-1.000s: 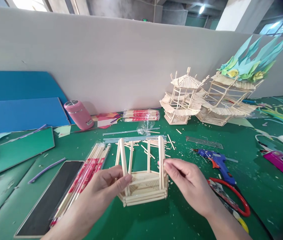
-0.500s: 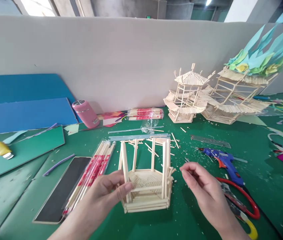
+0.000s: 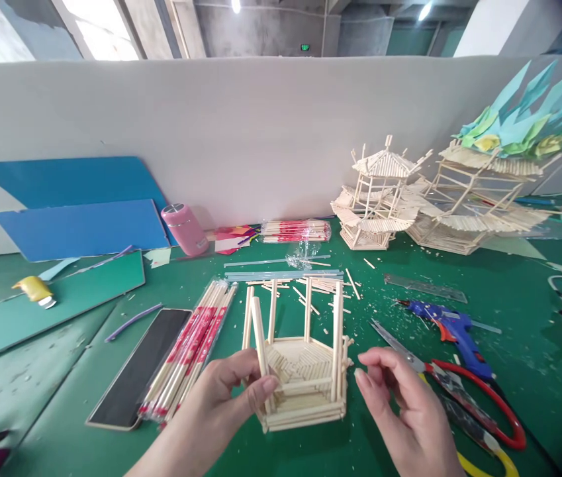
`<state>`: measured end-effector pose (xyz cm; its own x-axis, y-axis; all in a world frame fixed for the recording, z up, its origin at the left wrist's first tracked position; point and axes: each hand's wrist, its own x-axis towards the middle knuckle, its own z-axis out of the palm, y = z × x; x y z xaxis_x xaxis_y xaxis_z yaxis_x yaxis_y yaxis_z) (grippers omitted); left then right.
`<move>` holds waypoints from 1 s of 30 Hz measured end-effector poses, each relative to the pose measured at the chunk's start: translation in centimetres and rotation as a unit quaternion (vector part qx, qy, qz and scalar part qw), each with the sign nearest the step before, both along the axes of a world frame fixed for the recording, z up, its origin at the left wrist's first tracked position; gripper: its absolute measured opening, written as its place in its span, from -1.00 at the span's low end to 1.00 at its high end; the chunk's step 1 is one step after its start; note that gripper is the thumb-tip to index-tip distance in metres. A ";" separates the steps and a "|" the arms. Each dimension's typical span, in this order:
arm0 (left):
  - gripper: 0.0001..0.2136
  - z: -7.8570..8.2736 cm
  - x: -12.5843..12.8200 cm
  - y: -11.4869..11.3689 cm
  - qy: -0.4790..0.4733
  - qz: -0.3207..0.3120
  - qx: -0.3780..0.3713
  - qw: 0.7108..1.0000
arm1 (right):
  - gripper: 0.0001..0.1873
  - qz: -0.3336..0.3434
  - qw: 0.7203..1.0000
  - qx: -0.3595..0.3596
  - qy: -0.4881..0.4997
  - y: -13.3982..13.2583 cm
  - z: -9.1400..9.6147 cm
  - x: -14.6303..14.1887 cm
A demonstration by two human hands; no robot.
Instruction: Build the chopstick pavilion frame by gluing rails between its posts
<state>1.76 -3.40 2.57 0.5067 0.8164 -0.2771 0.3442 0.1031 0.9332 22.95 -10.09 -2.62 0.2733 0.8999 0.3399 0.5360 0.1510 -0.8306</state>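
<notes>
A small hexagonal frame of wooden sticks, with a slatted floor and several upright posts, stands on the green table. My left hand grips its left side, thumb pressed against a front post. My right hand hovers just right of the frame, fingers loosely curled and apart, holding nothing and not touching the frame.
A wrapped bundle of chopsticks and a black slab lie left. Red-handled scissors, a blue glue gun and a ruler lie right. Loose sticks, finished stick pavilions, a pink bottle and blue boards sit behind.
My right hand let go of the frame's right post and drew back to the right. My left hand kept its hold. The view tilted up and shifted.
</notes>
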 end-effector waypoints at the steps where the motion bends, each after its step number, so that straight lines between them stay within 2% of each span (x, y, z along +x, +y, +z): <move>1: -0.76 -0.1 0.1 -0.2 0.004 -0.002 0.007 1.000 | -0.87 0.005 1.000 0.001 -0.008 -0.1 -0.2 0.1; 8: -0.74 -0.1 0.9 -1.5 0.060 -0.014 0.109 0.992 | -0.70 0.086 0.993 0.047 -0.059 0.0 -1.3 0.6; 13: -0.73 -0.3 1.2 -2.0 0.072 0.003 0.133 0.988 | -0.67 0.104 0.991 0.055 -0.063 0.0 -1.8 0.8; 21: -0.74 -0.8 0.9 -1.8 0.023 -0.003 0.120 0.992 | -0.70 0.097 0.993 0.044 -0.059 -0.1 -1.2 0.6; 24: -0.73 -0.8 0.6 -1.4 0.010 -0.002 0.092 0.996 | -0.69 0.040 0.998 0.041 -0.027 -0.2 -0.7 0.2; 27: -0.72 -0.7 0.3 -1.0 0.003 -0.002 0.067 0.998 | -0.77 -0.003 0.996 0.081 -0.023 -0.1 0.0 -0.2; 30: -0.72 -0.8 0.1 -0.6 0.008 -0.002 0.054 0.999 | -0.79 0.057 0.979 0.149 -0.128 0.4 1.1 -0.5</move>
